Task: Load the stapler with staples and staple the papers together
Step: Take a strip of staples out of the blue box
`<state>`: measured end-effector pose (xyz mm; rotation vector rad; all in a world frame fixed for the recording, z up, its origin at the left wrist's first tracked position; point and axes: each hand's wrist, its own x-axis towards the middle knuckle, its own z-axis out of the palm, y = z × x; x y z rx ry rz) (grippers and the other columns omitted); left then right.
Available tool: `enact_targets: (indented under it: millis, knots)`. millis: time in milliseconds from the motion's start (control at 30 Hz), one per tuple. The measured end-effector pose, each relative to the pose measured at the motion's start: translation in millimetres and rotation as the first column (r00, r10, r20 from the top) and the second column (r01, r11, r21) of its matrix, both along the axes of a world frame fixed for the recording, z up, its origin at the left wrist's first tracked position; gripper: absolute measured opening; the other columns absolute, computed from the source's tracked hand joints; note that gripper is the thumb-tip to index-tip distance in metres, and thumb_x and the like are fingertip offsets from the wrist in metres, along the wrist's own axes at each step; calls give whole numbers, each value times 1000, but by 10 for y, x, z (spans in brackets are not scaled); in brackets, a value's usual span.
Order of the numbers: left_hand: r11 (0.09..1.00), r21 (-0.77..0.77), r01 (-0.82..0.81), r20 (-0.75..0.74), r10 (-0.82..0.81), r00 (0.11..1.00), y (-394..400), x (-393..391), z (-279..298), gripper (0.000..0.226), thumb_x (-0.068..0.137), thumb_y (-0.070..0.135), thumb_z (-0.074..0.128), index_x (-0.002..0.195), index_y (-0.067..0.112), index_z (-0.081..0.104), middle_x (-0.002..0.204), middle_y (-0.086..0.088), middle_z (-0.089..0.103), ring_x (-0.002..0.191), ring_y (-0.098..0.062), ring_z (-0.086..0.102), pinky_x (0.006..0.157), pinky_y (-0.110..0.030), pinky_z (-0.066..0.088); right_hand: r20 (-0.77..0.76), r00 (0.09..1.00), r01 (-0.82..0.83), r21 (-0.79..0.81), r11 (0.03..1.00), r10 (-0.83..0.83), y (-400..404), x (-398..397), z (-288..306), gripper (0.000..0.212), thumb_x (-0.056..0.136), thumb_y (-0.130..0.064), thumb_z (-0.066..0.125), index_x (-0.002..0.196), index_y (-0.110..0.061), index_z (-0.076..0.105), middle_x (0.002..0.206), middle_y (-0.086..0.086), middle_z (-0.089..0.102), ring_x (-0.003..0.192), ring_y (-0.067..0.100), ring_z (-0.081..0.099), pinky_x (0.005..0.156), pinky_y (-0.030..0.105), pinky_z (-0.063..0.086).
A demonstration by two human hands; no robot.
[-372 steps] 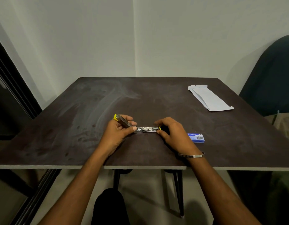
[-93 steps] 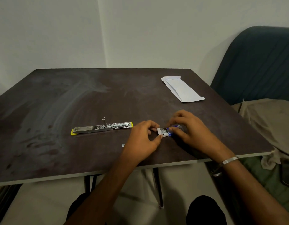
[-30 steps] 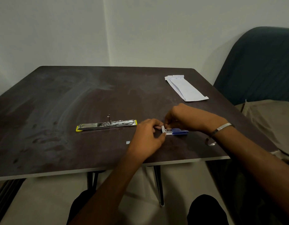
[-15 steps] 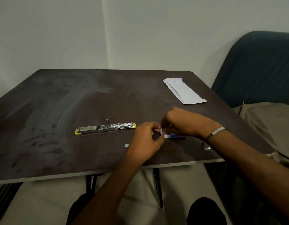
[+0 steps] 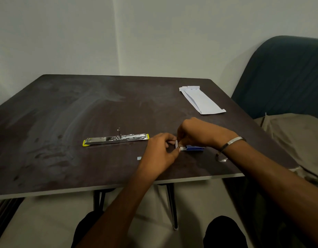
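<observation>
L hand & R hand grip staple box, stapler open on table

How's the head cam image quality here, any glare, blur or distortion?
Head view: dim, muted light; dusty smears catch a pale sheen on the table; wide-angle bends its edges; left hand and right hand slightly soft; staple box detail unreadable.

stapler left of staple box; papers behind, on table.
</observation>
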<state>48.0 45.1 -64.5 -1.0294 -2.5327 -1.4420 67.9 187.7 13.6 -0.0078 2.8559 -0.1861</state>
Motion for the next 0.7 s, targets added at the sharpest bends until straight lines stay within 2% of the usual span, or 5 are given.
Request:
enact_targets:
  millis: [100,233,300,533,700]
  knots:
    - [1000,-6,1,11,0,1000,0,-3,10,26,76,16,74,102,15,69,99,0,67,70,2,48,65,2,36,64,998,3,-7,1000,-3,17,-13,20,26,90,-24,62,112,-10,65,111,9,67,97,23,64,85,29,51]
    - [1000,-19,-8,6,9,1000,-5,-11,5,26,76,18,75,102,16,69,99,0,68,73,-4,49,63,-2,37,57,998,-7,-25,1000,8,41,-2,71,22,88,-31,63,102,-13,65,90,0,64,79,16,61,66,20,46]
    - [1000,-27,-10,0,10,1000,-7,-15,-1,26,76,20,75,102,17,69,98,1,67,76,-6,50,63,-4,37,29,1000,-8,-51,999,10,62,8,79,18,88,-30,64,95,-15,64,85,0,64,73,13,60,61,19,43]
    - [1000,-14,-12,12,12,1000,7,-20,-14,26,75,22,76,100,20,67,95,4,67,71,-2,49,62,-5,37,-118,992,15,-227,974,-43,187,83,68,10,88,-23,63,93,-15,61,86,-1,67,78,11,65,70,20,51]
    - [1000,23,-18,51,17,999,11,-1,4,27,74,21,77,97,19,65,89,4,67,68,-2,49,63,-3,40,-251,967,-11,-236,972,-50,225,176,23,10,88,-23,64,94,-19,57,87,-3,64,79,11,64,72,21,52]
